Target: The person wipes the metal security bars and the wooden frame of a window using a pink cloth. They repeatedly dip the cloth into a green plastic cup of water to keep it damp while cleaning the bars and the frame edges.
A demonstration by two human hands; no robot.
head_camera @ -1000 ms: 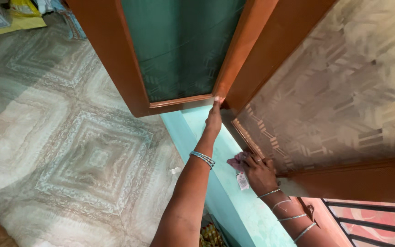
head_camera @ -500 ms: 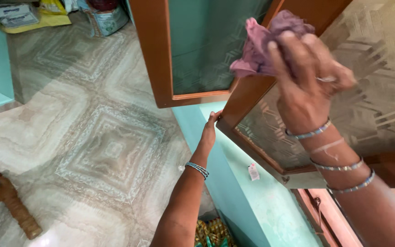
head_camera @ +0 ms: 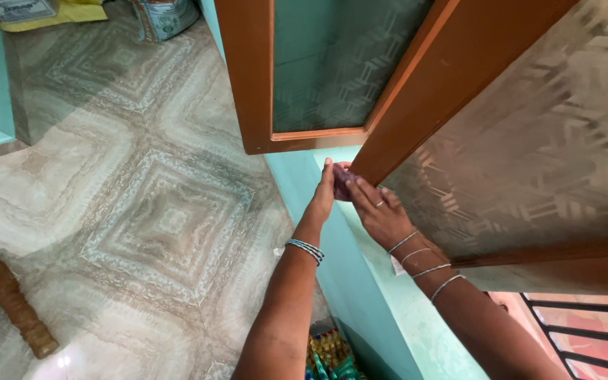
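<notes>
My left hand rests flat against the lower corner of a wooden window shutter with patterned frosted glass. My right hand presses a small purple-pink cloth onto the green sill right by that corner; the cloth is mostly hidden between my two hands. Both wrists carry thin bangles. A second wooden shutter with greenish glass hangs further left.
A patterned marble floor lies below. A wooden leg juts in at lower left. Bags and a yellow sheet sit at the far top left. A black window grille shows at lower right, colourful packets below the sill.
My right hand came down from high in front of the glass, carrying the cloth, to the shutter's lower corner beside my left hand. The view shifted slightly.
</notes>
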